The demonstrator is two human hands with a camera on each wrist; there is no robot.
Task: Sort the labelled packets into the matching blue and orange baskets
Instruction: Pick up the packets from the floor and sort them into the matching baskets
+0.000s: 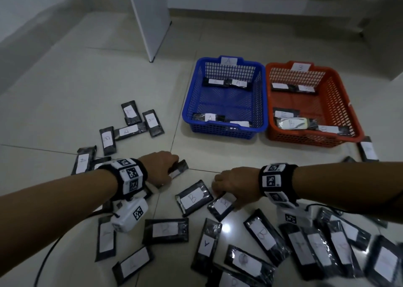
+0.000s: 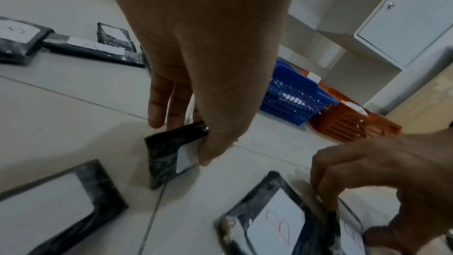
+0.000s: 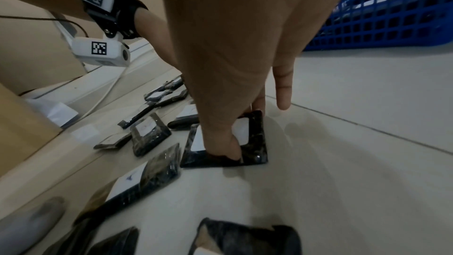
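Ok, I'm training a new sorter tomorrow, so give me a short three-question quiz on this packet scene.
1. True or false: the blue basket carries the tag A and the orange basket the tag B.
2. Multiple choice: what is the left hand doing? (a) resting flat on the floor (b) pinching a packet by its edge (c) reaching into a basket.
3. Fill in: the big packet lying between the two hands, untouched, is labelled ___.

Key: 1 true. 2 b; meanwhile the right hand pinches another packet. 3 B.
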